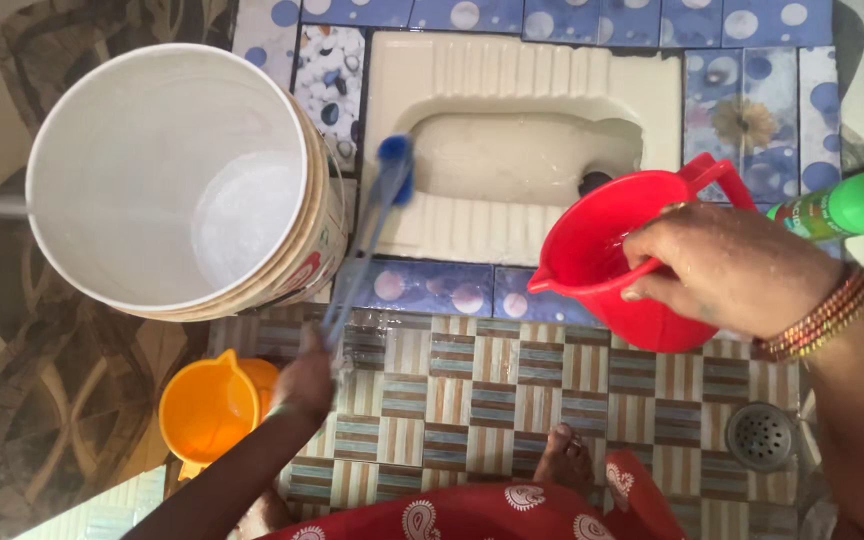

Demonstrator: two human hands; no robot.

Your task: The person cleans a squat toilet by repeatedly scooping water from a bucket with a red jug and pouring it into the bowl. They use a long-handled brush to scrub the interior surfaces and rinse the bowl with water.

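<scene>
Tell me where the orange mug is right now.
In the head view the orange mug stands on the floor at lower left, just below the big white bucket and beside the left hand holding the brush.

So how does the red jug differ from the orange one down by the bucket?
The red jug is gripped at its rim by the right hand and held up near the toilet pan; the orange jug stands untouched on the floor beside the white bucket. The red one looks bigger, though it is nearer the camera. Both are plastic jugs with a pouring lip.
</scene>
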